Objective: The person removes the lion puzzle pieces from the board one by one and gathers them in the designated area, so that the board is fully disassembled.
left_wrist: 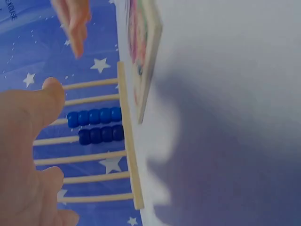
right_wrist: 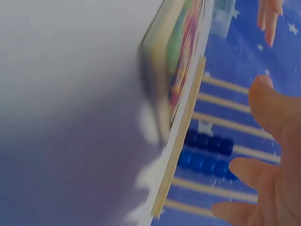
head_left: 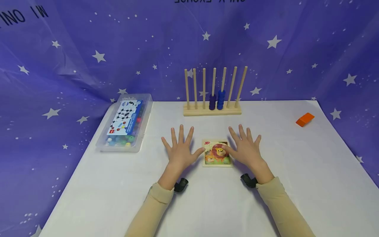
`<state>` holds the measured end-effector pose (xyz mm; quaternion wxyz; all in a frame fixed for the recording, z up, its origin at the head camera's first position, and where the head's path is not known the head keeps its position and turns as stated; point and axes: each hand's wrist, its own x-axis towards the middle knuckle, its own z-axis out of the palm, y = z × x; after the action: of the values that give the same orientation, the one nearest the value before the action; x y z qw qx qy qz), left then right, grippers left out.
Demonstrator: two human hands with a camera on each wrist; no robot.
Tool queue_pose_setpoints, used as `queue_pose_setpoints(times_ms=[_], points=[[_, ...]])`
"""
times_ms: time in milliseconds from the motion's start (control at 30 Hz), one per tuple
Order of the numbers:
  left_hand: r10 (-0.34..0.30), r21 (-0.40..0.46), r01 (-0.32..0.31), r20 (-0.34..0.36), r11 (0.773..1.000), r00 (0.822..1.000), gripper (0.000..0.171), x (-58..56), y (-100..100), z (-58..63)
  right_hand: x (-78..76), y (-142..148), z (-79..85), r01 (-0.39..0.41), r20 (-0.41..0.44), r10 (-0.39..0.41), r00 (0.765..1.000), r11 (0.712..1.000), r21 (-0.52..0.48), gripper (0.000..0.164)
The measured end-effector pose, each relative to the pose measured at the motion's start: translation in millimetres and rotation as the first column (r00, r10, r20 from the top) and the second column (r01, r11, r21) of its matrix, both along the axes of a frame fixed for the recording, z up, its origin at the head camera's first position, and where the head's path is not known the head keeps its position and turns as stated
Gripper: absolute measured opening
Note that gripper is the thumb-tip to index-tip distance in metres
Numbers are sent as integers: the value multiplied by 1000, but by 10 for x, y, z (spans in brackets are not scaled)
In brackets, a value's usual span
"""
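A small square picture puzzle (head_left: pixel 217 161) in a light wooden frame lies on the white table, showing a lion. My left hand (head_left: pixel 181 153) hovers at its left side with the fingers spread and straight. On the other side my right hand (head_left: pixel 246 149) is spread too, its thumb overlapping the puzzle's right edge in the head view. Neither hand holds anything. In the left wrist view the left hand (left_wrist: pixel 28 141) stands apart from the puzzle (left_wrist: pixel 143 52). The right wrist view has the right hand (right_wrist: pixel 268 160) clear of the puzzle's edge (right_wrist: pixel 160 80).
Behind the puzzle stands a wooden peg abacus (head_left: pixel 212 112) with dark and bright blue beads on two pegs. A clear plastic case (head_left: pixel 124 123) of colored balls lies at the left. An orange block (head_left: pixel 305 119) sits at the far right. Starry purple cloth (head_left: pixel 165 49) hangs behind the table.
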<state>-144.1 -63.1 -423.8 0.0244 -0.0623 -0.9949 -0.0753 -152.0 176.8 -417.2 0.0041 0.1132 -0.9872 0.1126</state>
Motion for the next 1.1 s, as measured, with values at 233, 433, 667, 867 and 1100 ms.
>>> queue_pose_setpoints(times_ms=[233, 433, 667, 867, 1100], points=[[-23, -40, 25, 43, 999, 999, 90, 9, 84, -48, -159, -275, -67, -170, 53, 172, 984, 985, -27, 76], [-28, -70, 34, 78, 997, 997, 93, -15, 118, -83, -343, -372, -102, -349, 174, 359, 917, 933, -88, 65], [-83, -169, 127, 247, 977, 966, 92, -29, 177, -91, -472, -366, -58, -434, 273, 443, 854, 896, -97, 65], [-100, -126, 152, 349, 980, 932, 87, 3, 184, -84, -501, -354, -50, -484, 277, 500, 820, 865, -131, 59], [-119, -86, 160, 363, 983, 924, 82, 32, 170, -81, -511, -388, -56, -473, 306, 491, 816, 871, -136, 54]])
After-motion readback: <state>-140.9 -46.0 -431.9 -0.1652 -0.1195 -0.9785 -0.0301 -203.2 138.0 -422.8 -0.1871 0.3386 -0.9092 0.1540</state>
